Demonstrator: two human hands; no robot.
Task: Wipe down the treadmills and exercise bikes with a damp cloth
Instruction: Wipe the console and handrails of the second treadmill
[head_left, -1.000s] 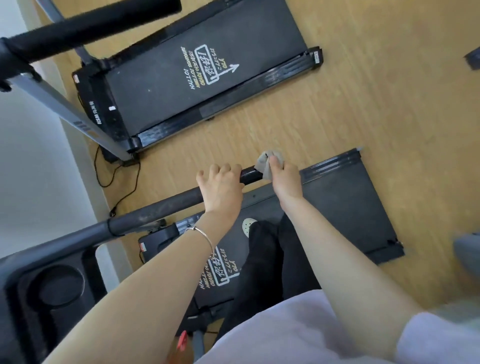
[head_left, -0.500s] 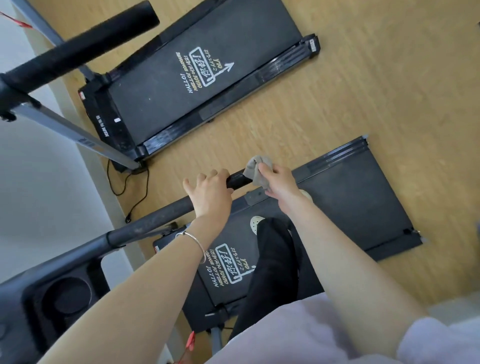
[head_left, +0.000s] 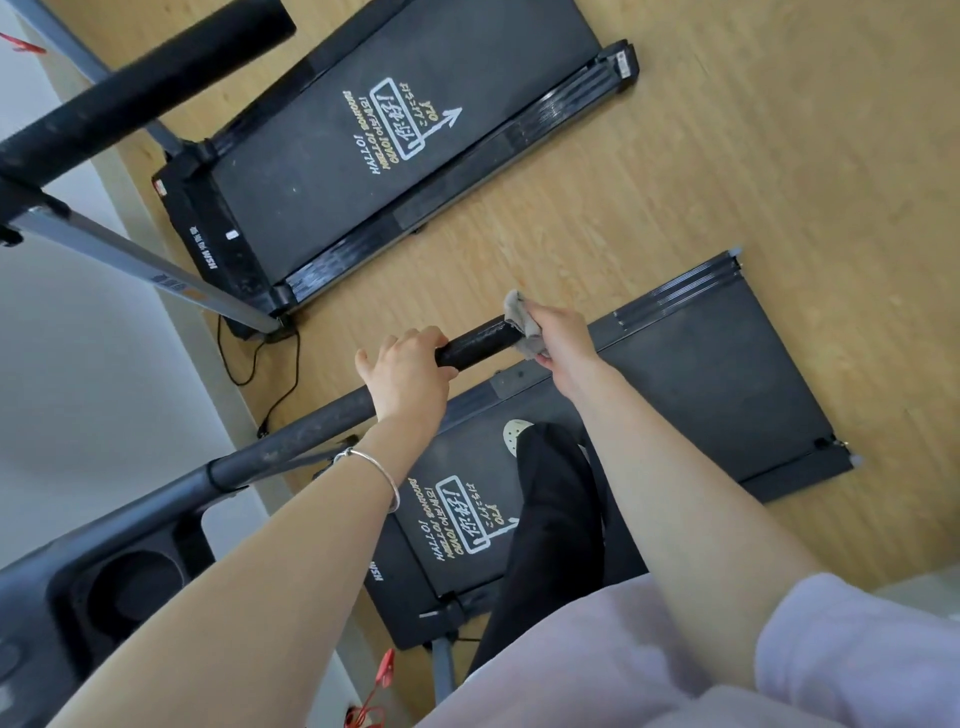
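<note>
Left hand (head_left: 408, 371) grips handlebar (head_left: 480, 343); right hand (head_left: 563, 340) holds cloth (head_left: 519, 317).

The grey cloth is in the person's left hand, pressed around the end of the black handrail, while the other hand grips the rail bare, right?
Not quite. The head view shows the grey cloth in the right hand, pressed around the end of the black handrail; it is the left hand that grips the rail bare.
</note>
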